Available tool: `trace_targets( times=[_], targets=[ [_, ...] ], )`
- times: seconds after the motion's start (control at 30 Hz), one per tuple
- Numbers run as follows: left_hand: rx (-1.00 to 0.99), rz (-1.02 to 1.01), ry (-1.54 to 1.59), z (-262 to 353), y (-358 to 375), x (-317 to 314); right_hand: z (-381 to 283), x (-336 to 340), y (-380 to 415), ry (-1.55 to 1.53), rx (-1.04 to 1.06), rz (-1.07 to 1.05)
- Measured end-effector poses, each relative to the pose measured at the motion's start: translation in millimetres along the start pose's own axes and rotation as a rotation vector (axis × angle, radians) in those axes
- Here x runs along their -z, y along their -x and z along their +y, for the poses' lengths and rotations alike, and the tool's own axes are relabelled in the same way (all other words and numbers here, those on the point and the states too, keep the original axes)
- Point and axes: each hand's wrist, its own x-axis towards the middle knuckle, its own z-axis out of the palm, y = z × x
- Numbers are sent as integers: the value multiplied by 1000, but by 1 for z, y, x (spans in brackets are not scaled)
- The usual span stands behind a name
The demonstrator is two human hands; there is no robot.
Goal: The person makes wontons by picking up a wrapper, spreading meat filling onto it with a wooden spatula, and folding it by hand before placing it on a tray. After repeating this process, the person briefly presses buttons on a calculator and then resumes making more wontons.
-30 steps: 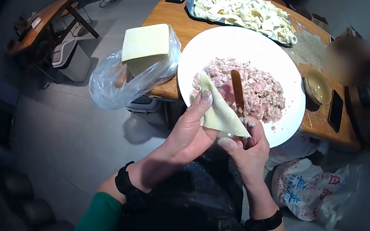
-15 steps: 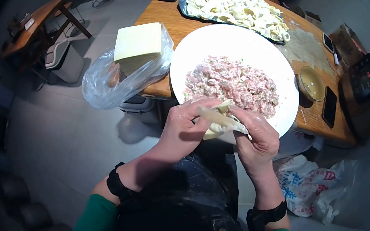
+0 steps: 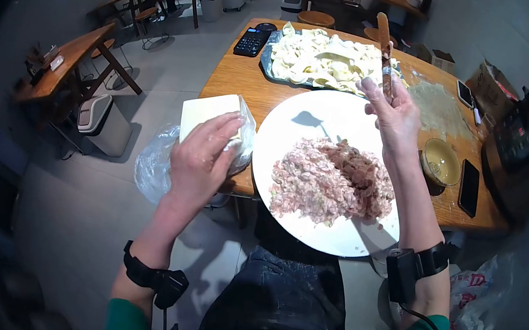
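While left hand point(image 3: 201, 158) fingertips press wrapper stack point(image 3: 207, 112), right hand point(image 3: 393, 109) pinches stick point(image 3: 385, 52); no legible writing

Both arms wear green sleeves, pushed up so that only their cuffs show at the bottom of the frame, left and right of centre. Each wrist carries a black strap with a chunky black box on it: the one behind the left hand point(image 3: 200, 163) sits in the lower left, the one behind the right hand point(image 3: 394, 110) in the lower right. A thin black cable runs from the right wrist box down along the green sleeve. Over the lap, at bottom centre, hangs a dark, slightly glossy apron with blue denim showing, and a small round metal stud near its lower edge.
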Motion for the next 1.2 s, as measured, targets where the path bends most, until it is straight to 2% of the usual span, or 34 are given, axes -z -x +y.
trace_targets(
  times=[0.03, 0.07, 0.1, 0.13, 0.23, 0.43, 0.57, 0.7, 0.83, 0.9, 0.93, 1.0, 1.07, 1.1, 1.2],
  targets=[
    [38, -1, -72, -12, -5, 5, 2, -1, -6, -83, 41, 52],
    [70, -84, -142, -26, -7, 11, 5, 0, -4, -87, 44, 49],
    [107, -166, -210, -35, -9, 14, 8, 1, 5, -143, 8, 19],
    [114, -163, -212, -38, -12, 14, 10, 1, 17, -196, -29, -15],
    [87, -228, -165, -42, -20, 17, 23, 10, 63, -190, -165, -128],
    [-99, -293, -282, -47, -27, 12, 59, 57, 145, -37, -177, -136],
    [-14, -380, -278, -54, -31, 12, 58, 84, 177, -41, -253, -113],
    [46, -444, -242, -54, -34, 18, 62, 96, 197, -34, -248, -156],
    [-105, -366, -163, -44, -34, 22, 51, 94, 197, -59, -251, -179],
    [-129, -392, -165, -47, -34, 21, 52, 95, 196, -75, -275, -200],
    [-153, -361, -182, -49, -34, 17, 56, 93, 195, -90, -206, -193],
    [-119, -428, -176, -52, -34, 13, 73, 91, 198, -108, -119, -185],
    [-122, -440, -221, -43, -38, 14, 90, 97, 199, -28, -164, -222],
    [-115, -473, -256, -40, -39, 16, 77, 92, 200, -45, -144, -201],
    [-119, -429, -232, -48, -40, 12, 83, 99, 204, 51, -121, -228]
  ],
)
